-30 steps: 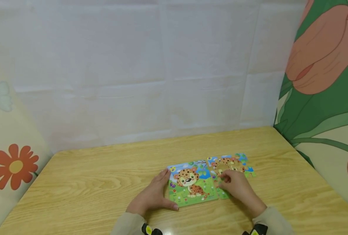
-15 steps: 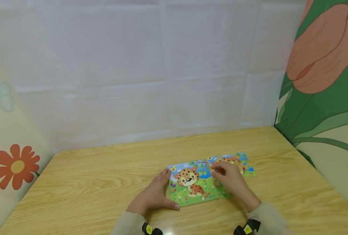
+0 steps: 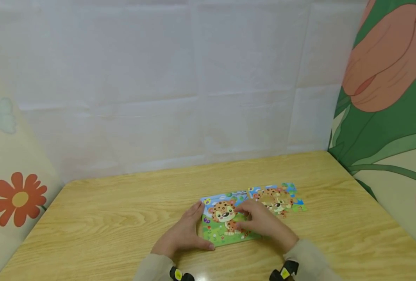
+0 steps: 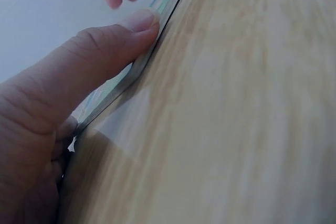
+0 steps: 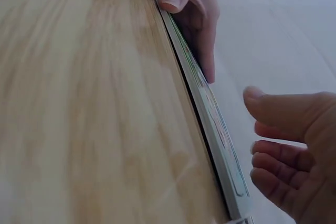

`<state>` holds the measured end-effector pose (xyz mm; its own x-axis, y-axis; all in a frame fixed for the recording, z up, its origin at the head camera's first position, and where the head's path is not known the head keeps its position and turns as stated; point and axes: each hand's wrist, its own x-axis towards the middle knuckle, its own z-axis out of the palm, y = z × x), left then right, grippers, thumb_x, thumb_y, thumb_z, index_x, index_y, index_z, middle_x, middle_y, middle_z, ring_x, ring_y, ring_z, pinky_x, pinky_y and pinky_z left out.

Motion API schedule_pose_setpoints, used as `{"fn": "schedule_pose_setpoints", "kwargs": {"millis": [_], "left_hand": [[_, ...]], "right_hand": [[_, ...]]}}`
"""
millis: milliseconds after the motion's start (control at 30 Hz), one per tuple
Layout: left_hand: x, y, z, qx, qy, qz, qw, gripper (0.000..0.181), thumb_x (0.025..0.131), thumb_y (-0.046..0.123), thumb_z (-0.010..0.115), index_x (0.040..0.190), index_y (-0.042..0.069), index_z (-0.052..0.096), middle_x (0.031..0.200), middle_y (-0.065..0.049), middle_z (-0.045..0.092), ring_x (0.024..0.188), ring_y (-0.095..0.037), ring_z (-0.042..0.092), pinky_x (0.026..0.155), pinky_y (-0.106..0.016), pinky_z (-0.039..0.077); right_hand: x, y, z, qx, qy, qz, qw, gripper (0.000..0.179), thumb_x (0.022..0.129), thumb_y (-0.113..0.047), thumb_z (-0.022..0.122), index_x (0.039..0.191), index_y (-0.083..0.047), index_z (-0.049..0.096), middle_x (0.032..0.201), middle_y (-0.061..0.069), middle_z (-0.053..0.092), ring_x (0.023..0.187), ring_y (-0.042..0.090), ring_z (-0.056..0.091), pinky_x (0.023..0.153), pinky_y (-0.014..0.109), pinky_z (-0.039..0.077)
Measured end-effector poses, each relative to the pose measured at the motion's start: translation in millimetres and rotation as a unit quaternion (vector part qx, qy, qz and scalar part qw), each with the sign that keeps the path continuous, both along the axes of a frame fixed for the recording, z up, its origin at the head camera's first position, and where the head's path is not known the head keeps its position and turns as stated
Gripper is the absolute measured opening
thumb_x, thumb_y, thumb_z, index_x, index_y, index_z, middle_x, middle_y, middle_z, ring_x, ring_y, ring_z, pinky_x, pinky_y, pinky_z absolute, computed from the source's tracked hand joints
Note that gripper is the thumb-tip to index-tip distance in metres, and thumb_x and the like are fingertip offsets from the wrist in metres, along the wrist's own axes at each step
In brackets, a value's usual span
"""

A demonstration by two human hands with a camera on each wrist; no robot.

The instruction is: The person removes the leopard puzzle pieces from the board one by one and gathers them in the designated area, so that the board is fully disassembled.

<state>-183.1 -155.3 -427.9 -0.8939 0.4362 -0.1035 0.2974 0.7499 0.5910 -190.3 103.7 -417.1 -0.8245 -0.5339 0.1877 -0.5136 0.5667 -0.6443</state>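
Observation:
A square puzzle board [image 3: 216, 233] with a spotted leopard cub picture lies flat on the table. My left hand [image 3: 182, 231] holds it by the left side, fingers at the upper left edge and thumb [image 4: 139, 22] on the front edge. Over the board's right part hovers my right hand [image 3: 260, 221], its thumb and fingers apart. In the right wrist view no piece shows between those fingers [image 5: 281, 153]. Just right of the board lie joined puzzle pieces [image 3: 274, 203] with the same cub picture, partly hidden by the right hand, with bare wood showing in a gap.
The wooden table [image 3: 123, 210] reaches back to a white cloth [image 3: 158, 86]. Walls painted with flowers [image 3: 19, 199] stand at both sides.
My right hand has moved left, from the joined pieces to over the board, uncovering the cub's face pieces. The left hand and the board stay in place.

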Motion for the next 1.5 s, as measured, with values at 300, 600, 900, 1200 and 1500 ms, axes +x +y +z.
{"fn": "schedule_pose_setpoints", "kwargs": {"millis": [300, 600, 900, 1200, 1500], "left_hand": [[0.0, 0.4, 0.5, 0.003, -0.003, -0.003, 1.0, 0.125, 0.055, 0.057, 0.081, 0.147, 0.001, 0.017, 0.155, -0.015, 0.01, 0.141, -0.036, 0.009, 0.112, -0.054, 0.017], [0.5, -0.2, 0.7, 0.007, -0.006, 0.005, 0.9999, 0.125, 0.054, 0.056, 0.082, 0.147, 0.002, 0.017, 0.155, -0.014, 0.01, 0.141, -0.035, 0.009, 0.112, -0.054, 0.016], [2.1, 1.1, 1.3, 0.007, -0.001, 0.012, 0.9999, 0.124, 0.054, 0.054, 0.082, 0.147, 0.002, 0.02, 0.155, -0.013, 0.012, 0.141, -0.035, 0.011, 0.112, -0.053, 0.018], [1.8, 2.3, 2.0, 0.009, 0.009, 0.008, 0.9999, 0.124, 0.054, 0.053, 0.083, 0.146, -0.001, 0.02, 0.154, -0.016, 0.014, 0.141, -0.036, 0.012, 0.112, -0.053, 0.017], [1.8, 1.5, 1.9, 0.008, 0.01, 0.009, 0.9999, 0.124, 0.053, 0.052, 0.083, 0.146, -0.001, 0.021, 0.154, -0.016, 0.013, 0.14, -0.037, 0.012, 0.112, -0.053, 0.017]], "right_hand": [[3.6, -16.8, 0.0, 0.058, -0.022, 0.043, 0.9972, 0.038, 0.077, -0.027, 0.073, 0.108, -0.006, 0.064, 0.094, -0.002, 0.054, 0.082, 0.01, 0.045, 0.07, 0.024, 0.042], [6.5, -29.0, 7.8, 0.081, -0.084, -0.028, 0.9928, 0.027, 0.07, -0.022, 0.079, 0.079, -0.009, 0.057, 0.077, -0.002, 0.047, 0.071, 0.013, 0.041, 0.059, 0.024, 0.037], [5.8, -34.3, 12.5, 0.089, -0.116, -0.063, 0.9872, 0.032, 0.067, -0.017, 0.082, 0.071, -0.008, 0.051, 0.071, 0.001, 0.046, 0.066, 0.015, 0.041, 0.055, 0.026, 0.034], [10.0, -37.6, 15.8, 0.1, -0.106, -0.084, 0.9857, 0.034, 0.066, -0.016, 0.082, 0.071, -0.008, 0.05, 0.068, 0.001, 0.045, 0.063, 0.015, 0.04, 0.053, 0.025, 0.033], [15.7, -35.8, 13.0, 0.075, -0.079, -0.083, 0.9906, 0.037, 0.065, -0.016, 0.082, 0.075, -0.01, 0.047, 0.073, 0.0, 0.044, 0.067, 0.015, 0.04, 0.056, 0.025, 0.034]]}}
